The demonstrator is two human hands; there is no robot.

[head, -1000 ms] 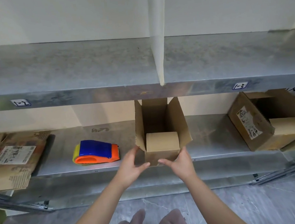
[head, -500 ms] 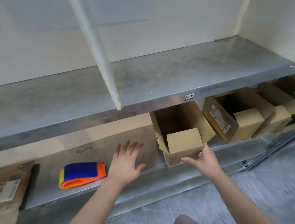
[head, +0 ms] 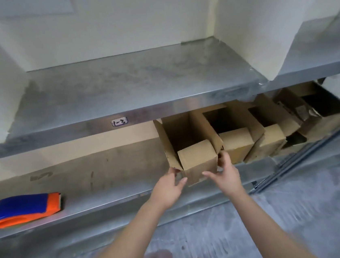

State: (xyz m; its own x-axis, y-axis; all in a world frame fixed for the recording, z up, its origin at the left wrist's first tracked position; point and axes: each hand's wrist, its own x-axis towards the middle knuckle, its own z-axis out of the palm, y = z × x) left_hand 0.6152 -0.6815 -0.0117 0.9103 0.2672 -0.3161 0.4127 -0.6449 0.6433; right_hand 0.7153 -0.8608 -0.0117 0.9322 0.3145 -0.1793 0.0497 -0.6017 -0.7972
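**Desk:** What changed in that last half second?

**Operator:** My left hand (head: 168, 187) came off the bare shelf (head: 108, 191), where it had lain flat, and went to the cardboard box (head: 190, 147). Its fingers (head: 173, 172) reached the foot of the left flap. The thumb bent in toward the front face, so the near left corner sat between them.

**Desk:** And the other one?

**Operator:** My right hand (head: 226, 175) had stayed on the box throughout. It was wrapped round the right front corner, with the thumb across the front panel. Both hands had hold of the box and of nothing else.

**Desk:** Where did the box stand?

**Operator:** On the lower shelf, at its front lip, below and to the right of the label (head: 119, 122), open with its flaps up. It had travelled right, well away from the tape dispenser (head: 25, 209) and up beside the row of open boxes (head: 236, 144). I couldn't tell whether it touched the nearest one.

**Desk:** So what did that mean?

**Operator:** I judged the one-handed slide was finished. The two-handed hold looked meant for squaring the box into the row or lifting it out. Either would need an even pull from both sides, since thin flaps buckle easily.
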